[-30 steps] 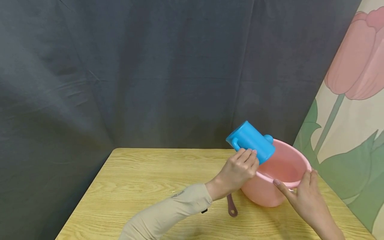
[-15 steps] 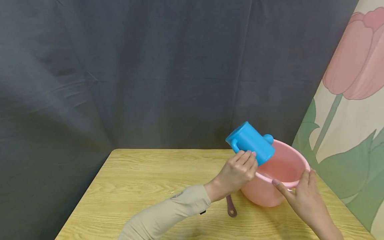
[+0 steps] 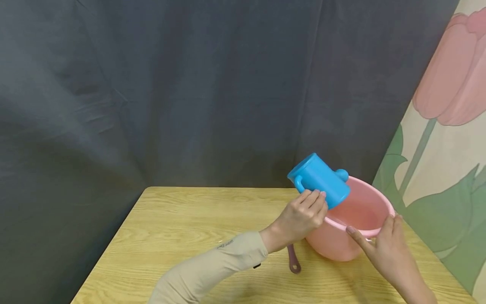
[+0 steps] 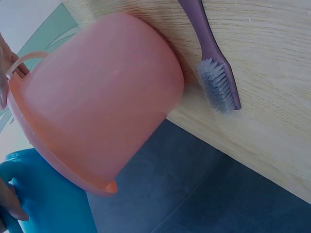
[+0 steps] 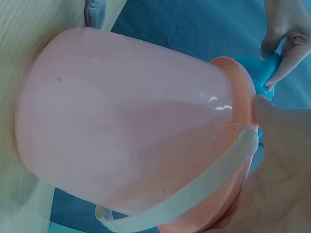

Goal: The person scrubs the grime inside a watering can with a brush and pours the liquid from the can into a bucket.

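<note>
My left hand point(image 3: 303, 213) grips the handle of a small blue watering can point(image 3: 322, 181), fingers curled round it. The can is tilted over the left side of a pink bucket point(image 3: 334, 245), its rounded spout pointing right above the opening. My right hand point(image 3: 391, 253) holds the bucket's rim at the near right, thumb on the near edge and fingers farther round. In the right wrist view the bucket's pale carrying handle point(image 5: 189, 199) hangs down along its outside. The bottom of the bucket's inside is mostly hidden.
A scrub brush point(image 4: 218, 82) with a purple handle and grey bristles lies on the wooden table point(image 3: 182, 219), left of the bucket. A dark curtain point(image 3: 212, 93) hangs behind the table; a tulip-painted wall point(image 3: 436, 169) borders the right side.
Both hands keep their hold on the watering can and the bucket, nearly unmoved. The whole head view shifts slightly; the can stays tilted over the bucket.
</note>
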A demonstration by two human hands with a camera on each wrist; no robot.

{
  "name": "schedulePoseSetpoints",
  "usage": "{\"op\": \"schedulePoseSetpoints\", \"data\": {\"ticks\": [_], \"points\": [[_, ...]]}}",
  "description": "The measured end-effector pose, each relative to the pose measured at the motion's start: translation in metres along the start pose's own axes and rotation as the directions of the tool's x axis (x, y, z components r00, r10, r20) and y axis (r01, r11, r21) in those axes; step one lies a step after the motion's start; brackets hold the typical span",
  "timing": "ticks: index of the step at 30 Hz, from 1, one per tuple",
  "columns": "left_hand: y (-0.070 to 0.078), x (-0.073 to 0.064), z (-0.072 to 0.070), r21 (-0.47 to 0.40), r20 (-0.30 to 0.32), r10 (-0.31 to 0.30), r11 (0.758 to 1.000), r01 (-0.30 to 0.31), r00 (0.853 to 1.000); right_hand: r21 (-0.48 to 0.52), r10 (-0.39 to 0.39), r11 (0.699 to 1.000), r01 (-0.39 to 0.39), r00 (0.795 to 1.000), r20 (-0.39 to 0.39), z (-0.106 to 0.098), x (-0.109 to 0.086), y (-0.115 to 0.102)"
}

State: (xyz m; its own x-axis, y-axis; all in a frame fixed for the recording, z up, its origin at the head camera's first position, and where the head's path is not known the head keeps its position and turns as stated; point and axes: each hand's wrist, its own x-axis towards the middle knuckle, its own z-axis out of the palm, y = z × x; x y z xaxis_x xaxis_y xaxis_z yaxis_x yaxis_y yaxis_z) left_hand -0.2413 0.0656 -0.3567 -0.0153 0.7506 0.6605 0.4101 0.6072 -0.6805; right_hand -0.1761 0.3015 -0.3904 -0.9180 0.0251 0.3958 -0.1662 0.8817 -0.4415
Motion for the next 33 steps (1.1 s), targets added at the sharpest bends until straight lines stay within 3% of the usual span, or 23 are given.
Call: {"op": "schedulePoseSetpoints", "data": {"ticks": [14,33], "points": [[0.0012,0.0016,0.0016,-0.014,-0.022,0.039,0.999,-0.040,0.999,-0.028,0.022,0.999,-0.021,0.999,0.036,-0.0012,-0.0031,0.0045],[0.0023,0.0023,0.0042,-0.012,-0.032,0.061,0.998,-0.061,0.998,-0.030,0.007,1.000,-0.007,1.000,0.025,-0.0023,-0.0040,0.0023]]}}
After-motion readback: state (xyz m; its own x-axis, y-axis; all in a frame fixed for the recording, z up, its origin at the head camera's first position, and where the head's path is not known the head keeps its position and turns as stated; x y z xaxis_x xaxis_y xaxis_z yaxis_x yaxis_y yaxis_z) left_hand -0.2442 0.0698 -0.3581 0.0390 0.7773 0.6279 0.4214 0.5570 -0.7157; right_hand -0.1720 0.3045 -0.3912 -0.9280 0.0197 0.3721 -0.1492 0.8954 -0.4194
